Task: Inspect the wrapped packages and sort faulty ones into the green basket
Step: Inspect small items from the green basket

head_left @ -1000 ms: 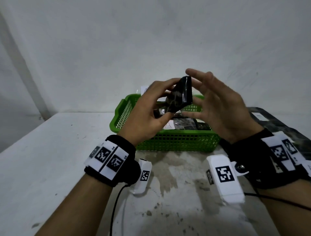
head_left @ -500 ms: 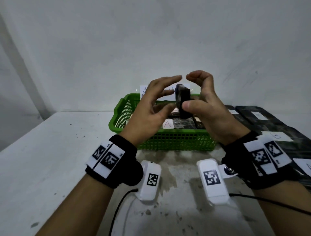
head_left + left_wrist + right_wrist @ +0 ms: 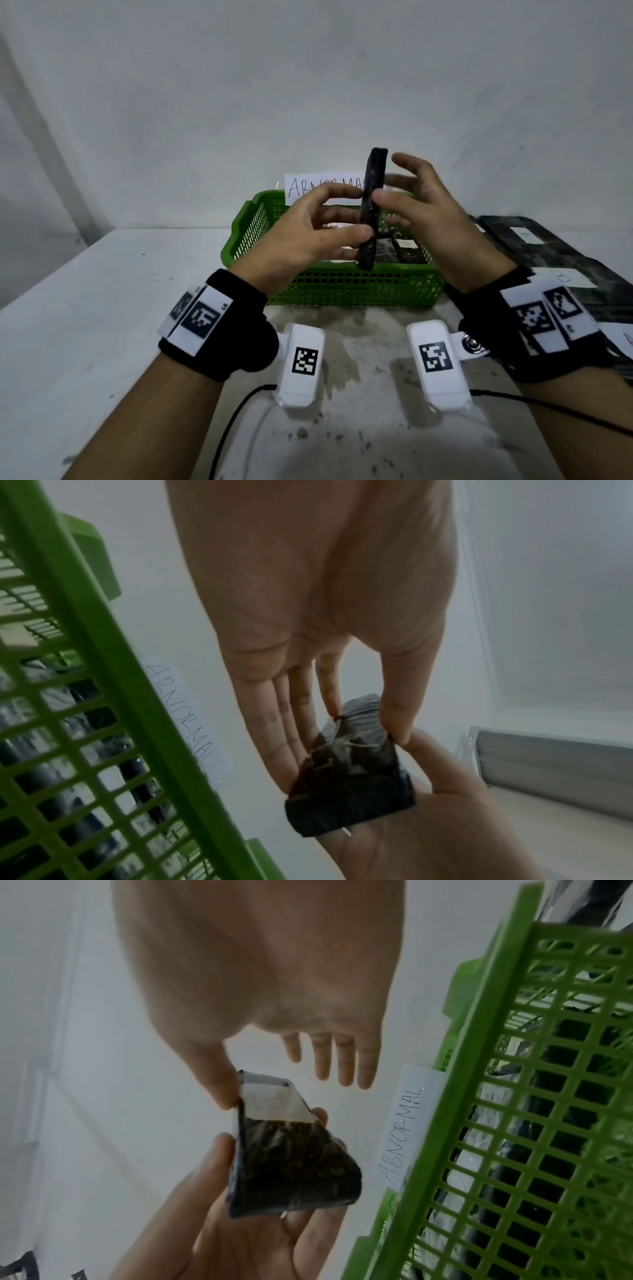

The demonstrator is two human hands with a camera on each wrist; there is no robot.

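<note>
A black wrapped package [image 3: 371, 212] stands upright, edge-on to me, in the air above the green basket [image 3: 359, 284]. My left hand [image 3: 339, 219] pinches its lower half between thumb and fingers. My right hand [image 3: 404, 185] touches the package's edge with the thumb only; its fingers are spread straight behind it. The right wrist view shows the package [image 3: 291, 1164] with a white label [image 3: 274, 1104] near its top. In the left wrist view my left hand [image 3: 308, 669] has its thumb on the crinkled wrap of the package [image 3: 352, 783].
The basket holds several black packages [image 3: 387, 250] and carries a paper sign reading ABNORMAL [image 3: 322, 190] on its far rim, close to the wall. More black labelled packages [image 3: 548, 250] lie on the table to the right. White tabletop [image 3: 102, 308] stretches left.
The package has turned from tilted to upright and edge-on. My right fingers have come off it and spread, leaving the thumb on it, while the left hand has taken hold of it.
</note>
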